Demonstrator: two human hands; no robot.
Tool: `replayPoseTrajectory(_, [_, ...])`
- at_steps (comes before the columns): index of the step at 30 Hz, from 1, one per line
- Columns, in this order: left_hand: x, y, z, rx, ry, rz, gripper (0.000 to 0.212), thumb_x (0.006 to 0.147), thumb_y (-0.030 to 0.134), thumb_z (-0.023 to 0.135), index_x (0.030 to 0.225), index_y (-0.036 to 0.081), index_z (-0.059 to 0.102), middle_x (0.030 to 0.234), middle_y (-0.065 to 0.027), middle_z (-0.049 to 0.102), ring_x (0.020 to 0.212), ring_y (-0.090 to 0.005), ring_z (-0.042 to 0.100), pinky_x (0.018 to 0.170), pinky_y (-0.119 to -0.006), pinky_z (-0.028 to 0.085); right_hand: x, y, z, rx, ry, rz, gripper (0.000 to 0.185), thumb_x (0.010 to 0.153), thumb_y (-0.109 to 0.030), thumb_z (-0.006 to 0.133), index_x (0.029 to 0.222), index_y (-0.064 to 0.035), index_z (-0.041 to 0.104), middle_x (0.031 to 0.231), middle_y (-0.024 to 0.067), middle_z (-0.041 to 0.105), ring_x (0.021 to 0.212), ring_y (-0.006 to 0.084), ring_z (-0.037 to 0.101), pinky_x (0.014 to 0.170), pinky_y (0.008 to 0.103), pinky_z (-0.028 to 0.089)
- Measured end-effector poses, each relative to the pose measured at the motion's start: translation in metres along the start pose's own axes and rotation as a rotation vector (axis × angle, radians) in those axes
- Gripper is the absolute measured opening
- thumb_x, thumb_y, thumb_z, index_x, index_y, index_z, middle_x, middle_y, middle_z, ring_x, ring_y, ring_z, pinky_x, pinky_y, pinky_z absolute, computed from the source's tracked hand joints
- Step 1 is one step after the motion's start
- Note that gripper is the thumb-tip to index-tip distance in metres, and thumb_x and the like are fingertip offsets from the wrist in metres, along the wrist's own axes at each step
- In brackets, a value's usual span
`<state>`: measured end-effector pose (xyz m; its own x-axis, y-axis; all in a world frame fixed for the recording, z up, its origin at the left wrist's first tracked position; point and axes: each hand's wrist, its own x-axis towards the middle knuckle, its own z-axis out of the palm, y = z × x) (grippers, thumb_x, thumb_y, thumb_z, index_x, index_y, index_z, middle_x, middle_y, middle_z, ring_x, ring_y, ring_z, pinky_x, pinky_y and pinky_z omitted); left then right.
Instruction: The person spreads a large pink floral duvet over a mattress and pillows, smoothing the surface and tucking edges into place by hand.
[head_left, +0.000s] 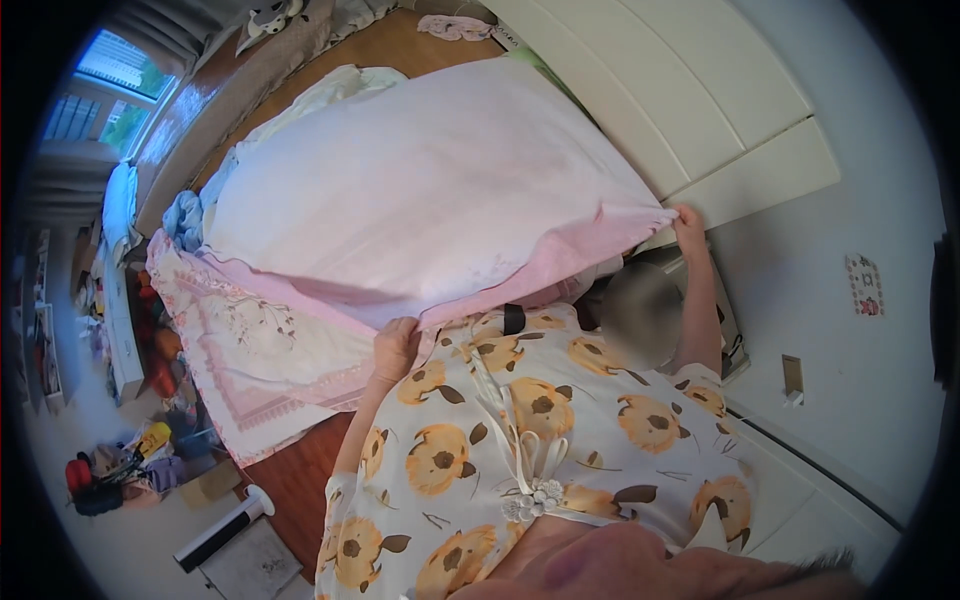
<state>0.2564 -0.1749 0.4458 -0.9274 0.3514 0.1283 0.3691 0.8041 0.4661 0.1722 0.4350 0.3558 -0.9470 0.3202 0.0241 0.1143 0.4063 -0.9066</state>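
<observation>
A large pale pink sheet or blanket (420, 180) with a deeper pink border is spread out before me over the bed. At its near edge, my left hand (396, 349) grips the border close to the front of my body. My right hand (688, 225) holds a corner of the same cloth, raised out to the right. Between both hands the pink border hangs in a slack curve. Under it at the left lies a white and pink floral cloth (262, 352) with a patterned border, draped over the bed's side.
A cream wardrobe (675, 90) stands along the right of the bed. Light blue bedding (184, 217) is bunched at the left edge. Bags and loose items (120, 469) lie on the floor at lower left, near a white tower-shaped appliance (225, 529). A window (120, 82) is at upper left.
</observation>
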Motion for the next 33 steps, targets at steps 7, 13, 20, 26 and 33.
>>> replayPoseTrajectory(7, [0.014,0.026,-0.015,-0.044,-0.187,-0.013,0.011,0.075,0.012,0.059,0.083,0.007,0.051,0.075,-0.014,0.056,0.068,-0.0331,0.056,0.058,-0.04,0.045,-0.004,0.108,0.017,-0.3,-0.026,0.095,0.013,0.073,-0.004,0.048,0.078,0.0003,0.059,0.07,0.0154,0.059,0.069,0.0247,0.057,0.064,0.0373,0.043])
replayPoseTrajectory(13, [-0.005,0.027,0.013,-0.068,-0.414,-0.052,0.016,0.081,0.022,0.052,0.088,0.008,0.054,0.078,-0.0144,0.058,0.073,-0.0345,0.057,0.063,-0.044,0.045,-0.008,0.159,0.062,-1.241,-0.64,-0.017,0.017,0.069,-0.009,0.056,0.082,-0.0007,0.064,0.091,0.0205,0.063,0.085,0.0356,0.06,0.077,0.0431,0.047])
replayPoseTrajectory(20, [-0.01,0.042,0.024,0.034,-0.198,-0.214,0.014,0.077,0.019,0.054,0.086,0.008,0.054,0.08,-0.0105,0.056,0.072,-0.0317,0.059,0.059,-0.042,0.047,-0.038,-0.14,0.289,-0.091,-1.037,-0.315,0.027,0.087,-0.017,0.054,0.106,0.0015,0.057,0.098,0.0128,0.063,0.089,0.0183,0.06,0.08,0.029,0.046])
replayPoseTrajectory(26, [-0.007,0.02,-0.013,-0.104,0.063,-0.156,0.019,0.076,0.023,0.059,0.091,0.011,0.056,0.081,-0.0096,0.054,0.073,-0.0304,0.058,0.061,-0.04,0.046,-0.126,-0.255,0.348,-0.06,-1.669,-0.507,0.03,0.083,-0.018,0.058,0.107,-0.0008,0.057,0.096,0.009,0.064,0.085,0.0156,0.058,0.077,0.0279,0.046])
replayPoseTrajectory(33, [-0.012,-0.048,-0.032,-0.023,-0.1,0.209,0.021,0.072,0.032,0.062,0.081,0.014,0.058,0.072,-0.0083,0.055,0.072,-0.0317,0.057,0.069,-0.043,0.043,-0.154,-0.293,0.311,-0.368,-1.245,-0.624,0.017,0.082,-0.013,0.052,0.09,0.0002,0.06,0.066,0.0164,0.057,0.058,0.0196,0.054,0.056,0.0331,0.043])
